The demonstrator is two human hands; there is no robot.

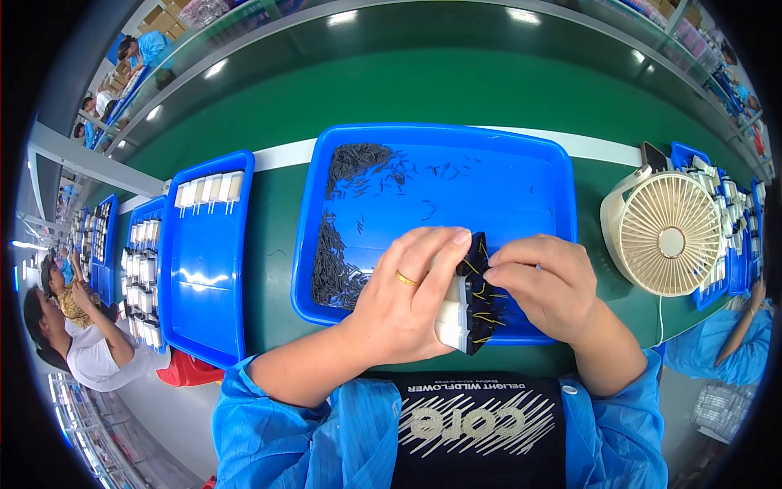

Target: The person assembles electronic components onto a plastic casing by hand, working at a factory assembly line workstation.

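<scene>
My left hand (407, 306) is wrapped round a row of white blocks (450, 323), held above the near part of a wide blue tray (440, 134). The blocks have black ends (478, 314) facing right, from which several thin yellow wires stick out. My right hand (550, 285) is at these wires, thumb and forefinger pinched together. Whatever sits between those fingertips is too small to make out. Short dark tube pieces (330, 265) lie heaped along the tray's left side, with others scattered toward the back.
Left of the wide tray, a narrower blue tray (246, 269) holds white blocks (210, 191) with prongs. Beyond it are more loaded trays. A cream fan (668, 236) stands right on the green table (391, 94), before further filled trays. Other people work at both sides.
</scene>
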